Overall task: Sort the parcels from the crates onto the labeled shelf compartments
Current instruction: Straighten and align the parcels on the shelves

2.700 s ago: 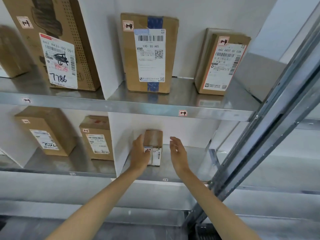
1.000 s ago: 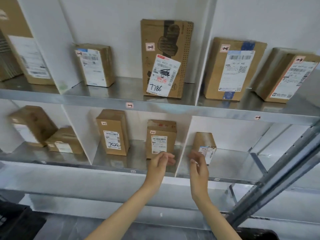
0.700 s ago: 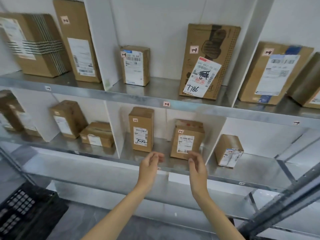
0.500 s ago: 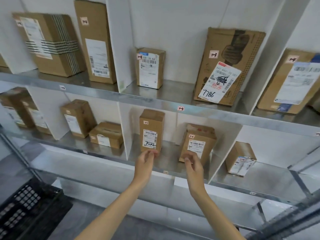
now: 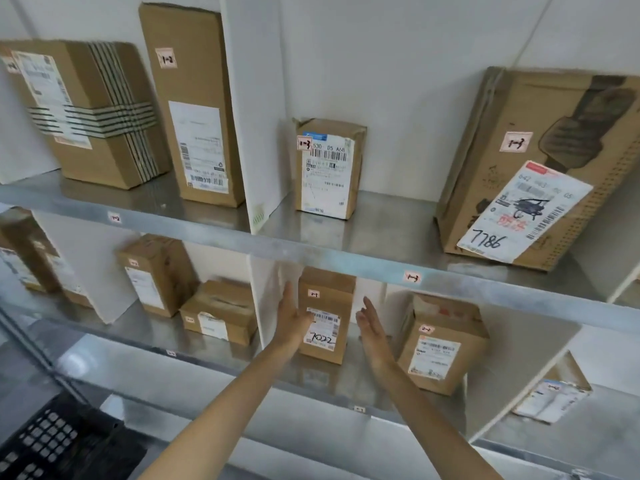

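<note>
Because its printed label and the handwritten 7022 face outward, the upright parcel (image 5: 325, 315) on the lower shelf (image 5: 221, 367) can be read against the small tag stuck near its top. It stands in the compartment just right of a white divider (image 5: 268, 306), with a squatter box (image 5: 441, 344) near on its right. Both hands are spread flat, gripping nothing: the left hand (image 5: 292, 318) lies against the parcel's left edge, the right hand (image 5: 370, 325) is just beside its right face, apart from it. Flanking it this way looks meant to square it. A black crate (image 5: 52, 445) sits below left.
</note>
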